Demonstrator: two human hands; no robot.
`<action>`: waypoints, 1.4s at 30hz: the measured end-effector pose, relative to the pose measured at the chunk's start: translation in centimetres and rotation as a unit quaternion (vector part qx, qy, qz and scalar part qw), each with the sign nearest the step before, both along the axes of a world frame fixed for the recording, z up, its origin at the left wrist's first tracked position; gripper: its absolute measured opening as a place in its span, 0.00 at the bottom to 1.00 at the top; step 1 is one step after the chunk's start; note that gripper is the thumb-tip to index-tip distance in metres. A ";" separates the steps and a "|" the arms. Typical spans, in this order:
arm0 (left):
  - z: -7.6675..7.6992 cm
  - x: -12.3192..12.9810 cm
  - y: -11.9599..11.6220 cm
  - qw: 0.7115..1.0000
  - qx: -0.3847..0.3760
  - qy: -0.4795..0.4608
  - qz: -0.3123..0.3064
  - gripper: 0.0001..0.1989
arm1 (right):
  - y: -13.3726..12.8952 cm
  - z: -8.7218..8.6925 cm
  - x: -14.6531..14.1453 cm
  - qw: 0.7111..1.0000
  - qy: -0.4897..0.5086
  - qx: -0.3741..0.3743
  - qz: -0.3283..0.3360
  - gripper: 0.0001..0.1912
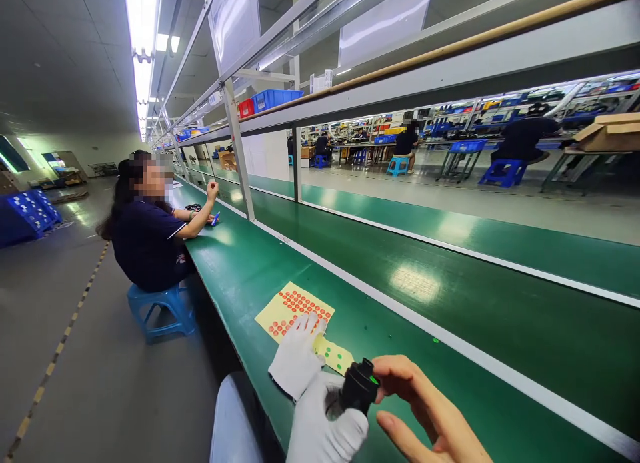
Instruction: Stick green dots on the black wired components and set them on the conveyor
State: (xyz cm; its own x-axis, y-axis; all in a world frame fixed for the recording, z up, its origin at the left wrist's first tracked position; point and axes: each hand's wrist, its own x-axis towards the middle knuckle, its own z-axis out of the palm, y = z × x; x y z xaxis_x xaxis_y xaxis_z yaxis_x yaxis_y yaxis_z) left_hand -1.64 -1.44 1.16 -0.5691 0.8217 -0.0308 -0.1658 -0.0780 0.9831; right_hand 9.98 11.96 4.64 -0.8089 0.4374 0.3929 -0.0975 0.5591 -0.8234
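Note:
My left hand (323, 426), in a white glove, is wrapped round a black cylindrical part (359, 386) with a green sticker (374, 380) near its top. Bare, with thumb and fingers apart, my right hand (425, 410) has its fingertips at the right side of that part. Beyond my left hand a white glove (297, 360) lies on the green bench (235, 270), over the edge of a yellow sheet with red round stickers (300, 308). A smaller yellow strip with green dots (336, 356) lies beside the glove.
A white rail (410, 323) runs along the bench. Further left a person (150, 230) sits on a blue stool (163, 310) at the same bench, hands raised. Metal posts (237, 150) hold an upper shelf. More people sit in the background.

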 end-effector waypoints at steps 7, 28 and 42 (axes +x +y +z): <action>1.4 1.2 -1.4 0.995 -0.029 0.073 0.058 0.15 | -0.2 -0.1 0.2 0.993 -0.057 -0.099 0.014 0.12; -3.5 -6.0 -3.2 0.939 -0.083 0.203 0.264 0.25 | 3.5 -1.7 -2.7 0.985 -0.160 -0.047 -0.035 0.23; -5.8 -11.1 -6.3 0.862 -0.168 0.207 0.430 0.36 | 5.9 -9.3 -26.2 0.973 -0.160 0.167 -0.015 0.09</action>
